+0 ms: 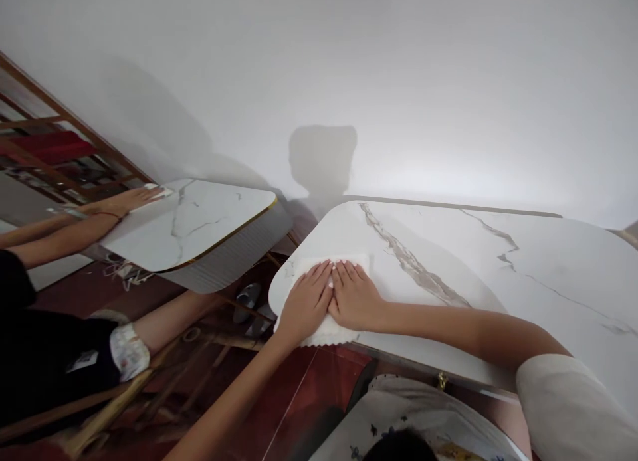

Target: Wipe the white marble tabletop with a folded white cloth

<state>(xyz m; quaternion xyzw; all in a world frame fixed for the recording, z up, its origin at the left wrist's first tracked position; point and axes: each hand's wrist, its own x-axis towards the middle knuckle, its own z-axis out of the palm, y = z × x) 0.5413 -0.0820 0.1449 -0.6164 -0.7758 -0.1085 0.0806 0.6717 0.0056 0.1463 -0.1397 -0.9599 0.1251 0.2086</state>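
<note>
A white cloth [326,332] with a scalloped edge lies on the rounded left end of a white marble-patterned table [448,242]. My left hand [306,303] rests flat on the cloth with its fingers stretched out. Beside it, my right hand [355,296] is also flat on the cloth, its fingers spread and pointing towards the wall. The thumbs and inner edges of both hands touch. Much of the cloth is hidden under the palms.
To the left, another person's hands [137,198] press a white cloth [162,191] on a second marble-patterned table [214,212]. A white wall [423,82] rises behind both tables. Shoes [248,298] and a wooden chair [119,408] stand between them. A wooden rack [60,122] is far left.
</note>
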